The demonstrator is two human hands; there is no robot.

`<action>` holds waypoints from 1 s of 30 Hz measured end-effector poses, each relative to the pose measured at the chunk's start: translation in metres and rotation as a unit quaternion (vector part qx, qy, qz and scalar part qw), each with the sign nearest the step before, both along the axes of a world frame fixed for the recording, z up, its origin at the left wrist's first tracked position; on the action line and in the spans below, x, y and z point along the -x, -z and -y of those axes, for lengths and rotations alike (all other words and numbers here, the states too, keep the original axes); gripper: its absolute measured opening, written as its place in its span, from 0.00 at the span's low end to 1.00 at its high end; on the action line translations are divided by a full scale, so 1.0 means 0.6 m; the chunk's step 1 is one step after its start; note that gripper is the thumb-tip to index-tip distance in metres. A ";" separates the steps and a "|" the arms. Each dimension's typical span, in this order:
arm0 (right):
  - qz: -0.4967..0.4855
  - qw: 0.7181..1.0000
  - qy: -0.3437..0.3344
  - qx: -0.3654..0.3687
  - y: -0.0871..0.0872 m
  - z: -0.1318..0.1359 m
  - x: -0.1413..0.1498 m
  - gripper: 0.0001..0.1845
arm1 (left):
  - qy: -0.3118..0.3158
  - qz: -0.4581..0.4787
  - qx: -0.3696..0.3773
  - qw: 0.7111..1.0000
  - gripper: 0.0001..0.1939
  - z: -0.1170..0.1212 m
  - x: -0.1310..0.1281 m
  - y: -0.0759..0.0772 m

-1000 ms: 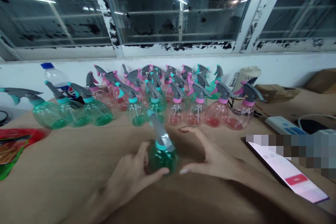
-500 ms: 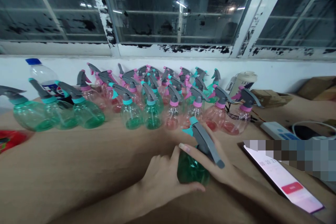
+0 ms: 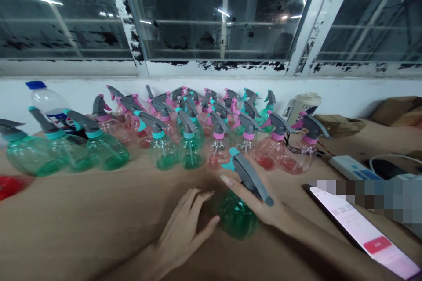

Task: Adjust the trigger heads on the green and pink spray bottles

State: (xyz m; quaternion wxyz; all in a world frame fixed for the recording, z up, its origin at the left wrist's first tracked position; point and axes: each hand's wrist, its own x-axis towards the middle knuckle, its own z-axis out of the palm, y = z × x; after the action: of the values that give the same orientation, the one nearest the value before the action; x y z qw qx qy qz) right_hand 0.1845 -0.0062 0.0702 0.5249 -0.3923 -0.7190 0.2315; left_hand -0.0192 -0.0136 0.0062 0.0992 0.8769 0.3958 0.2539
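Green spray bottle point(image 3: 238, 218) is over the near part of the table point(image 3: 99, 215), slightly right of centre, its grey sprayer head point(image 3: 252, 175) already on. The right hand point(image 3: 276, 216) is wrapped around its upper part; the left hand point(image 3: 186, 224), fingers loosely spread, is just to its left, contact unclear. Handling of this one looks unfinished. Rows of other spray bottles point(image 3: 164, 156), also with heads, crowd the far side; which are finished cannot be told. A lit phone point(image 3: 365, 228) lies to the right.
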 end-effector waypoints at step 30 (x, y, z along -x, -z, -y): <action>0.050 0.999 -0.001 -0.016 -0.024 0.015 -0.019 0.04 | -0.015 -0.177 -0.088 0.980 0.21 -0.012 -0.010 0.016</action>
State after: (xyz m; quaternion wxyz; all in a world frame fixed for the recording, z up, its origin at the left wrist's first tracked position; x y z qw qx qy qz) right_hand 0.1958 -0.0152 0.0847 0.4945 -0.3942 -0.7483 0.2005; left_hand -0.0132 -0.0063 -0.0037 -0.0540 0.9072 0.3964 0.1302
